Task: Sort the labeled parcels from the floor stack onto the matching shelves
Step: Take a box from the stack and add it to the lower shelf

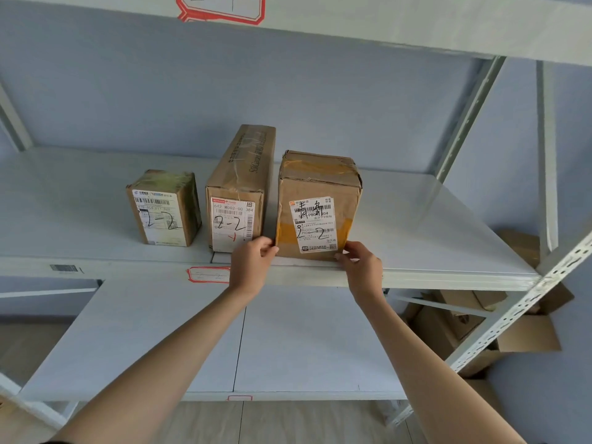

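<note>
Both my hands, left hand (254, 256) and right hand (360, 262), pinch the 2-2 parcel (317, 206) at centre frame, seating it; next, let go.

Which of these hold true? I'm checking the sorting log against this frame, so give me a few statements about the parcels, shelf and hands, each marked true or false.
1. Three parcels stand on the middle shelf. True.
2. Both hands hold the small parcel at the far left. False: the left hand and right hand grip the lower corners of the right parcel.
3. The tall parcel stands between the other two. True.
4. The small parcel is marked 3-1 by hand. False: it reads 2-2.
5. The right parcel lies on the lower shelf. False: it sits at the front edge of the middle shelf; the lower shelf carries no parcel in view.
</note>
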